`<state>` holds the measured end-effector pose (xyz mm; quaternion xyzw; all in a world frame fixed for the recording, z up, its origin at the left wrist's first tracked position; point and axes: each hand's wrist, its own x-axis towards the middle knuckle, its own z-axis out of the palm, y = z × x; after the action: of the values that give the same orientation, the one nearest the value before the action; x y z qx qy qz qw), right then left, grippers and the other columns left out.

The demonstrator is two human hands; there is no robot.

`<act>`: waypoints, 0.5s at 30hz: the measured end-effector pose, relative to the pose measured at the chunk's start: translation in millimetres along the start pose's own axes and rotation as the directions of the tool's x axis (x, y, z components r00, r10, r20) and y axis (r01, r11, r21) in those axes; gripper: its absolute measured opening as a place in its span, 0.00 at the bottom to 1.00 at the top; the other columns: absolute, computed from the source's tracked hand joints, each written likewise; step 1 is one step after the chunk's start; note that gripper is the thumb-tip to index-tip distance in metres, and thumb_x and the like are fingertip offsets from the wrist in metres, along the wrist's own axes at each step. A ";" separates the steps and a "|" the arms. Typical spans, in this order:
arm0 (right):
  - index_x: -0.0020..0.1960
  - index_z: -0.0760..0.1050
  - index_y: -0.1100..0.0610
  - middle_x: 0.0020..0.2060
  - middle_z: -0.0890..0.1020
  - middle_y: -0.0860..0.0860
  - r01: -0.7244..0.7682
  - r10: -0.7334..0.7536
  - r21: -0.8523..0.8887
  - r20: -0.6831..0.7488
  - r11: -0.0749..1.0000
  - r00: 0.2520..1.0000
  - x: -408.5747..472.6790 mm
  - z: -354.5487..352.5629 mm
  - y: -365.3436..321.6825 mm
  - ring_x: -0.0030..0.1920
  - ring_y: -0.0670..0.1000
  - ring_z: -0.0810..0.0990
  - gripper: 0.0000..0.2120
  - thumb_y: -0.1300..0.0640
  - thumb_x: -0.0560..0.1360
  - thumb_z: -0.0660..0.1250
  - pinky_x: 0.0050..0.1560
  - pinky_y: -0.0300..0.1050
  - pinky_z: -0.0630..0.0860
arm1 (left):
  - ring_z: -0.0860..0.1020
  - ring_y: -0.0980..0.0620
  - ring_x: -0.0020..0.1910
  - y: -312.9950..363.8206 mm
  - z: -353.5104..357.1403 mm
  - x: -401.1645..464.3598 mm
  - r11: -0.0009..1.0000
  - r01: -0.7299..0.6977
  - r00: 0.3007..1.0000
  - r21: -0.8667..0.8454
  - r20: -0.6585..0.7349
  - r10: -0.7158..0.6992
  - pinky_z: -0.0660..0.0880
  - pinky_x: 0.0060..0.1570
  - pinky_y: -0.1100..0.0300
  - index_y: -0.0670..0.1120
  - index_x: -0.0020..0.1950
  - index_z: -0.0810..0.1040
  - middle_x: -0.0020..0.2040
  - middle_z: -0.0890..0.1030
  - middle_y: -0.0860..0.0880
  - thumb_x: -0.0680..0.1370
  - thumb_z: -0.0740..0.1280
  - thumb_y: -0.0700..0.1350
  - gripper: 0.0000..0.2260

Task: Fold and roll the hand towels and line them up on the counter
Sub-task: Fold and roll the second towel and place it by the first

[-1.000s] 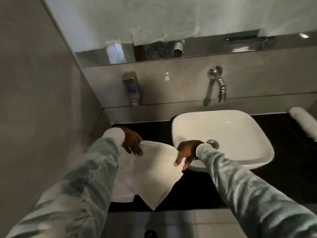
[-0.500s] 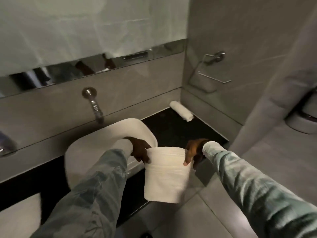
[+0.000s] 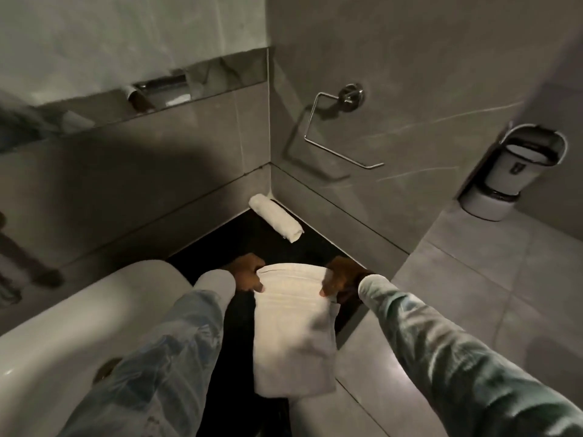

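A folded white hand towel (image 3: 291, 329) hangs from both my hands over the front of the black counter (image 3: 252, 244). My left hand (image 3: 247, 274) pinches its top left corner and my right hand (image 3: 339, 277) pinches its top right corner. The towel's lower end droops past the counter's front edge. A rolled white hand towel (image 3: 276, 221) lies on the counter in the far corner, against the right wall. My hands are well in front of that roll.
A white basin (image 3: 85, 323) sits on the counter to the left. A chrome towel ring (image 3: 337, 127) is fixed on the right wall. A white bin (image 3: 501, 175) stands on the tiled floor at the right. A mirror runs above the back wall.
I have turned right, from the counter left of the basin to its right side. The towel came along in both hands and has dropped closer to the counter.
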<state>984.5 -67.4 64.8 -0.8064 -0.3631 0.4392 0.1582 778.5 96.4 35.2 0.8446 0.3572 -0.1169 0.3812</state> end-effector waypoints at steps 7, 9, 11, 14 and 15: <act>0.62 0.74 0.59 0.54 0.76 0.57 0.010 -0.023 -0.131 -0.093 0.991 0.995 125.3 9.3 1.6 0.52 0.62 0.81 0.24 0.57 0.68 0.76 0.42 0.55 0.82 | 0.77 0.44 0.58 -67.1 -3.2 99.1 1.000 -0.004 0.997 0.005 -0.075 0.005 0.72 0.56 0.54 0.37 0.60 0.75 0.58 0.78 0.41 0.72 0.73 0.43 0.19; 0.64 0.73 0.59 0.50 0.75 0.54 -0.014 0.004 -0.155 -0.063 0.988 0.998 160.8 10.3 6.6 0.56 0.61 0.79 0.25 0.58 0.70 0.75 0.44 0.52 0.82 | 0.77 0.39 0.57 -82.4 -1.4 127.8 1.000 0.005 0.998 0.003 -0.070 -0.005 0.74 0.56 0.50 0.37 0.58 0.76 0.57 0.79 0.37 0.74 0.71 0.45 0.17; 0.63 0.75 0.59 0.53 0.77 0.58 0.012 -0.021 -0.260 -0.030 0.966 0.999 182.7 9.2 13.3 0.57 0.61 0.79 0.23 0.55 0.71 0.74 0.46 0.48 0.78 | 0.79 0.39 0.52 -86.3 -0.7 138.6 1.000 -0.013 0.996 -0.009 -0.091 0.012 0.76 0.52 0.50 0.37 0.53 0.78 0.52 0.81 0.37 0.75 0.71 0.44 0.12; 0.64 0.75 0.53 0.60 0.76 0.57 0.014 -0.008 -0.366 0.018 0.931 1.000 224.0 8.6 30.9 0.60 0.59 0.76 0.25 0.50 0.69 0.75 0.56 0.50 0.76 | 0.81 0.45 0.49 -90.9 -5.0 161.3 0.999 -0.033 0.995 -0.031 -0.100 0.029 0.78 0.51 0.53 0.42 0.50 0.81 0.49 0.83 0.43 0.70 0.74 0.41 0.10; 0.64 0.76 0.51 0.61 0.77 0.56 0.026 -0.017 -0.377 0.028 0.926 0.999 229.2 7.6 32.7 0.60 0.58 0.77 0.26 0.49 0.67 0.76 0.59 0.51 0.76 | 0.81 0.47 0.48 -90.6 -7.0 163.6 0.998 -0.044 0.994 -0.038 -0.097 0.040 0.79 0.50 0.53 0.44 0.49 0.81 0.48 0.84 0.44 0.69 0.74 0.39 0.10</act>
<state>1073.2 75.7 -94.2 -0.8123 -0.4514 0.3694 0.0008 832.6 226.7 -87.7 0.8488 0.3596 -0.0608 0.3828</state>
